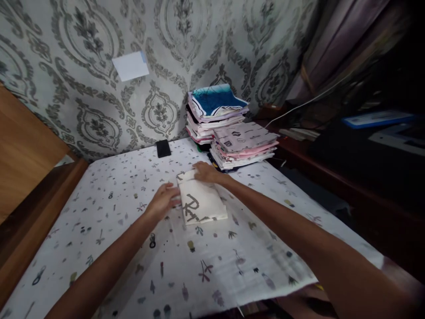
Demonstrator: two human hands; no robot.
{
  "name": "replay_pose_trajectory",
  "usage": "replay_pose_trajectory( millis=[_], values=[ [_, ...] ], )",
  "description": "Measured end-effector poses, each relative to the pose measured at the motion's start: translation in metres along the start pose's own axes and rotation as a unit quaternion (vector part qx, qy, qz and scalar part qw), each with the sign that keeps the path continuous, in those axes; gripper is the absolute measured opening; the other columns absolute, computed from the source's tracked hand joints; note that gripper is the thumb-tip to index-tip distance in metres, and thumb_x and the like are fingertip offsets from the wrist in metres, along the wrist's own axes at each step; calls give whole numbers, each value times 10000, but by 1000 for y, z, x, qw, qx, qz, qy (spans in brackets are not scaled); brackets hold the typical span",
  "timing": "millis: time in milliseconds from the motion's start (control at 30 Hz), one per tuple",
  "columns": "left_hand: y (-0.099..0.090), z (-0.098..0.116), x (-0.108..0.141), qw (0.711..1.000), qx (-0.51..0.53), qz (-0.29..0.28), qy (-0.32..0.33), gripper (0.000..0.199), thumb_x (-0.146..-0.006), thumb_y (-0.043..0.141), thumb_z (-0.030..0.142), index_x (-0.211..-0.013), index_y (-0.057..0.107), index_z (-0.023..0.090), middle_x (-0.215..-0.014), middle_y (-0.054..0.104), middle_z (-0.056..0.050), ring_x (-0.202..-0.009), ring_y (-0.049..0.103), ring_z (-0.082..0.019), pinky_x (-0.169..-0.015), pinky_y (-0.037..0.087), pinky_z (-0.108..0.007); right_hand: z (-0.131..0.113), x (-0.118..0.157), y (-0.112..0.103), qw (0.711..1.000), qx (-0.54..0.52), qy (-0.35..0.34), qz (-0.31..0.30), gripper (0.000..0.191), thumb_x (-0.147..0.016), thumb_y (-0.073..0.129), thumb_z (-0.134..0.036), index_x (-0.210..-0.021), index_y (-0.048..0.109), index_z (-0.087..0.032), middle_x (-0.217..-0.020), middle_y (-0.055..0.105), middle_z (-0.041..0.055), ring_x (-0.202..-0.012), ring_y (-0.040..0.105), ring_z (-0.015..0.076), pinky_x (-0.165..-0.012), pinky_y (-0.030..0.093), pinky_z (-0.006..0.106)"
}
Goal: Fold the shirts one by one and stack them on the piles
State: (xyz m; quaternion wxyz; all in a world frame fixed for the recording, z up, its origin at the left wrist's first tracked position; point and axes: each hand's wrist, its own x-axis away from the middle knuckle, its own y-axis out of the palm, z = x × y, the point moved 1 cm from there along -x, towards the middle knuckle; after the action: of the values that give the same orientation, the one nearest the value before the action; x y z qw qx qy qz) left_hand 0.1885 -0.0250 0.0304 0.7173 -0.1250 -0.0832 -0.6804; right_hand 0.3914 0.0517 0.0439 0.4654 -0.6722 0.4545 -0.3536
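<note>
A cream cloth (207,204) with brown lettering lies folded into a flat rectangle on the patterned white sheet. My left hand (162,201) is at its left edge, fingers spread and slightly bent, holding nothing. Across the far edge of the cloth rests my right hand (206,172), its fingers stretched out over the fabric. Part of the far right corner is hidden under that hand.
Two stacks of folded clothes stand at the back: a taller stack (217,102) topped with blue, and a lower stack (247,137) topped with printed grey-pink. A black phone-like object (163,148) lies near the wall. A wooden panel (26,150) borders the left side.
</note>
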Motion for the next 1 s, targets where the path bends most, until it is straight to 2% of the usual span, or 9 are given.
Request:
replay_pose_trajectory(
  millis=[100,267,333,467,600,700,767,900,1000],
  values=[
    [7,0,34,987,16,-103,-121,320,-821,721,233,-1075,539,162,-938,667,-88,-769,679,-189,-660,611,-340,9,-20,-1,1000,0,6,-24,413,-810,621,-222,-1214,684,-159,-1318,648,162,-1227,583,333,-957,488,396],
    [15,10,42,979,-35,-136,-148,382,-720,742,155,-1040,532,155,-791,662,-28,-617,619,-149,-562,571,-298,7,-19,-12,999,-11,20,-34,239,-732,647,-187,-958,723,-176,-1051,735,85,-950,658,230,-698,452,254],
    [1,18,34,982,-44,-132,-127,377,-684,728,146,-1018,554,159,-818,676,-34,-663,644,-170,-578,572,-299,7,-11,-19,999,-16,32,-11,197,-734,636,-174,-916,710,-164,-992,730,76,-897,641,206,-667,419,245],
    [-51,39,8,987,-131,-92,-28,340,-709,688,217,-1034,591,192,-858,665,-15,-753,660,-184,-568,536,-248,7,23,-14,997,-38,57,28,118,-774,613,-206,-867,677,-172,-881,704,39,-802,605,172,-642,389,240],
    [-82,41,-6,936,-351,-30,21,296,-813,604,254,-1101,588,187,-949,688,-67,-894,682,-242,-705,560,-317,-4,64,10,993,-50,95,46,150,-813,589,-223,-946,653,-192,-888,701,39,-788,606,187,-660,415,261],
    [-63,28,0,835,-523,15,171,405,-909,511,298,-1282,548,144,-1257,649,-177,-1194,604,-325,-991,492,-459,-22,73,19,989,-28,81,123,302,-910,497,-252,-1183,602,-178,-1139,687,122,-1009,622,250,-807,474,331],
    [-36,15,7,785,-559,-8,266,517,-977,403,341,-1432,440,99,-1478,506,-220,-1385,464,-328,-1145,361,-482,-36,65,23,987,-4,12,162,389,-960,421,-247,-1312,558,-156,-1337,619,162,-1230,557,272,-991,445,383],
    [3,-9,10,759,-587,-90,268,664,-1025,255,449,-1555,257,48,-1655,237,-210,-1552,185,-297,-1252,159,-489,-49,42,42,993,17,-69,95,516,-1014,288,-273,-1480,456,-127,-1564,450,159,-1472,359,258,-1182,287,465],
    [-8,-21,8,752,-609,-96,234,775,-1009,224,584,-1578,219,59,-1673,162,-194,-1567,99,-301,-1257,93,-522,-44,34,57,997,25,-51,60,563,-1035,239,-347,-1519,414,-119,-1589,417,152,-1501,318,247,-1215,224,484]
  ],
)
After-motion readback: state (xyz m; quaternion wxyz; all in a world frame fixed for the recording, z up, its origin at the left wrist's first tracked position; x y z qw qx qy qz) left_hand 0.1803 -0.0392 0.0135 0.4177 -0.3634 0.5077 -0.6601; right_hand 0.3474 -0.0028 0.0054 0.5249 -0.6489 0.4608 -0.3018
